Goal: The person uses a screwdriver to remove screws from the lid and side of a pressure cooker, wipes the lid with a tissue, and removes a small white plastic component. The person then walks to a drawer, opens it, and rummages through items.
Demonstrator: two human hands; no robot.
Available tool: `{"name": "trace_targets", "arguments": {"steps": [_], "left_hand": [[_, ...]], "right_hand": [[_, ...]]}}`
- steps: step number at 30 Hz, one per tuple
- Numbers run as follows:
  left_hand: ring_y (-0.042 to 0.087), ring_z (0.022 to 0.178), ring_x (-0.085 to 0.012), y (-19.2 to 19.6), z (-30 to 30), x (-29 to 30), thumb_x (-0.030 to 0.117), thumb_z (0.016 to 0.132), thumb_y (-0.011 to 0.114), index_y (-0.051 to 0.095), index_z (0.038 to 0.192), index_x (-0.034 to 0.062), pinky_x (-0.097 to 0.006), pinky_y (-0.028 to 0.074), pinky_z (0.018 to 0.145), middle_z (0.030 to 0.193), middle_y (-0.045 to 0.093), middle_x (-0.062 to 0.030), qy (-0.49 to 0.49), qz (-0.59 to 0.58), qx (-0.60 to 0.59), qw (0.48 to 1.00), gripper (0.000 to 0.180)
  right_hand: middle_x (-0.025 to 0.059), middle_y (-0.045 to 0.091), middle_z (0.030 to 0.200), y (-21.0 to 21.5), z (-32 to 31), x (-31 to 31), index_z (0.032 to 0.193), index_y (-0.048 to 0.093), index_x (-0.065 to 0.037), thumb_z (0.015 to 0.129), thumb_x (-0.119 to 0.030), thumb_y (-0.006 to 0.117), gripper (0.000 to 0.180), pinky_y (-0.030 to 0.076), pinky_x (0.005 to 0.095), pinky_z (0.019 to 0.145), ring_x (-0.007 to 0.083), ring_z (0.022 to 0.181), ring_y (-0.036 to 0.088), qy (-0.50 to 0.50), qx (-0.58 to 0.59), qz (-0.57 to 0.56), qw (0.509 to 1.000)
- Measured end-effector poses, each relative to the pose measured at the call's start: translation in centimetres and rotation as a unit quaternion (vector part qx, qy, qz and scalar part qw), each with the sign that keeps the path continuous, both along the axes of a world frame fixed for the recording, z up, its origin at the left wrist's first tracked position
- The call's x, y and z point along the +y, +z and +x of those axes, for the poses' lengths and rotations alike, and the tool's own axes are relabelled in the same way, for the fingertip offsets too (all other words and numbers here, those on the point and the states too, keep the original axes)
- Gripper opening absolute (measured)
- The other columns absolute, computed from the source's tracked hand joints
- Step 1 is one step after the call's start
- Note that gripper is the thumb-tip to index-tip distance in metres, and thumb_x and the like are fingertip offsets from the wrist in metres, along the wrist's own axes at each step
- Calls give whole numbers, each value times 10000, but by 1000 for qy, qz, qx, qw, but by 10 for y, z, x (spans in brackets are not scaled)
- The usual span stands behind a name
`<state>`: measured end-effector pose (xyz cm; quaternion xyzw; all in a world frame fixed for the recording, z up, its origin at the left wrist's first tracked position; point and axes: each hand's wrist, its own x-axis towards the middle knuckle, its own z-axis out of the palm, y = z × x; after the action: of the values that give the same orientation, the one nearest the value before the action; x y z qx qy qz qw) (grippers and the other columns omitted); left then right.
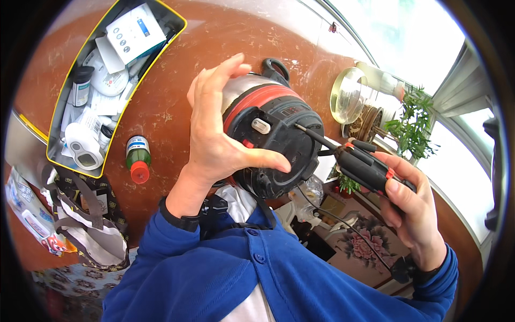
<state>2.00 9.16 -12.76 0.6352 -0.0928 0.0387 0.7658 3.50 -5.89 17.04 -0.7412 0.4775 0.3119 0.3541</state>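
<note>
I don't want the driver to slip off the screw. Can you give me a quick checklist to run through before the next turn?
1. Left hand steadies the black and red appliance: ok, palm and thumb are on it.
2. Right hand grips the screwdriver handle: ok.
3. Tip set on the appliance's black base: ok.
4. Tip fully seated in a screw head: cannot tell, too small.
5. Left fingers clear of the tip: ok.
6. Dangling cord clear of the driver: cannot tell.

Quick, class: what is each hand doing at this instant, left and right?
Left hand: gripping the round black-and-red appliance, thumb across its black base.
Right hand: closed around the black screwdriver, whose tip is at the appliance's base.
</note>
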Motion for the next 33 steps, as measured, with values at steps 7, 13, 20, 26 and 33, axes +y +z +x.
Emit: {"name": "trace_targets", "arguments": {"steps": [7,13,20,26,33], "left_hand": [[548,1241,-300,-5,-14,-17,625,413,981,437,1494,8,-456,408,1109,1299,596,-132,-16,-2,50,999,1358],[593,1188,-302,-3,-16,-12,603,437,993,515,1432,4,-443,470,1053,1269,605,-148,-79,20,54,995,1256],[631,1175,-268,5,-16,-8,273,737,906,703,1196,3,-380,490,1018,1267,652,-155,-133,32,83,987,570],[636,1194,-262,11,-17,-7,145,796,769,739,1119,4,-392,473,1048,1262,683,-155,-135,63,111,983,353],[632,1205,-258,10,-20,-9,202,842,722,730,1115,2,-399,457,1071,1265,687,-165,-118,84,111,983,338]], "right_hand": [[198,731,958,24,0,-32,1374,566,95,983,-245,661,527,289,172,385,26,405,401,-24,-9,93,995],[83,734,935,28,-22,-65,1354,595,104,876,-288,799,651,361,184,452,13,524,501,-7,0,122,992],[157,710,1239,1,-66,-98,1404,567,90,856,-204,823,673,471,336,1058,184,1170,652,-23,-97,189,977],[146,735,1155,-22,-86,-126,1416,568,60,860,-181,818,656,520,304,936,175,1035,700,109,-156,188,964],[156,740,1135,-48,-106,-141,1378,583,74,842,-215,808,649,526,291,886,184,982,714,220,-239,177,929]]}}
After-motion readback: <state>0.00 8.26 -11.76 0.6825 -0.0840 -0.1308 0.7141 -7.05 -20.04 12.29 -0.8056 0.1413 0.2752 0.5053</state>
